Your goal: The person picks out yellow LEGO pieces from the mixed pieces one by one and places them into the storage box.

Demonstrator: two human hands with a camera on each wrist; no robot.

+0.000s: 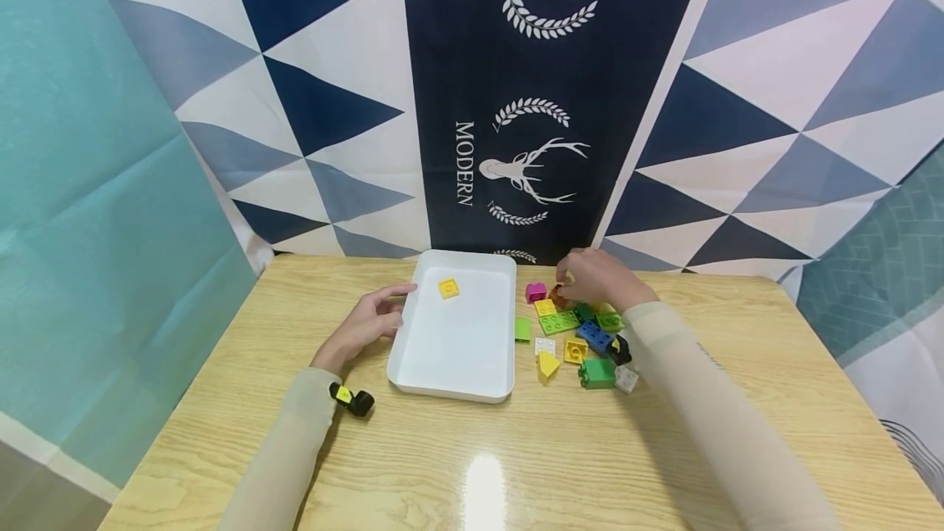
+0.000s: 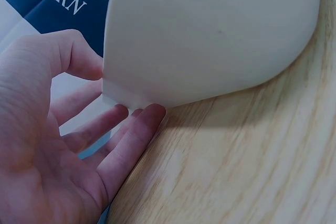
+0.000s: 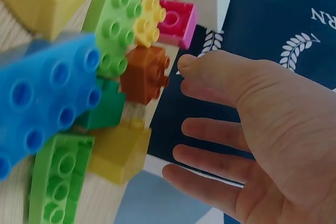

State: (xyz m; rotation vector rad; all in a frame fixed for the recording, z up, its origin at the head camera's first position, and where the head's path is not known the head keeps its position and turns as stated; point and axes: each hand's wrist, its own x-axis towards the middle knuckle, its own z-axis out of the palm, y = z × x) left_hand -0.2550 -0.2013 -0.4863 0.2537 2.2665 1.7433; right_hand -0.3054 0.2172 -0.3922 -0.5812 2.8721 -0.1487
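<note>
My left hand (image 1: 366, 324) is at the left side of a white rectangular tray (image 1: 453, 393). In the left wrist view, its fingertips (image 2: 154, 111) touch the outer wall of the tray, without a clear grip. One small yellow brick (image 1: 448, 288) lies inside, near the far end. On the right, my right hand (image 1: 599, 275) reaches over the far side of a group of toy building bricks. An orange-brown brick (image 3: 143, 74) is nearest its thumb and fingers, which are spread apart with a gap before the brick in the right wrist view.
Right of the tray lie a magenta brick (image 1: 536, 292), a long lime brick (image 1: 558, 323), a blue brick (image 1: 594, 337), a green brick (image 1: 597, 374), a yellow sloped brick (image 1: 547, 366) and several others. A patterned cloth (image 1: 347, 146) hangs behind the wooden table (image 1: 413, 465).
</note>
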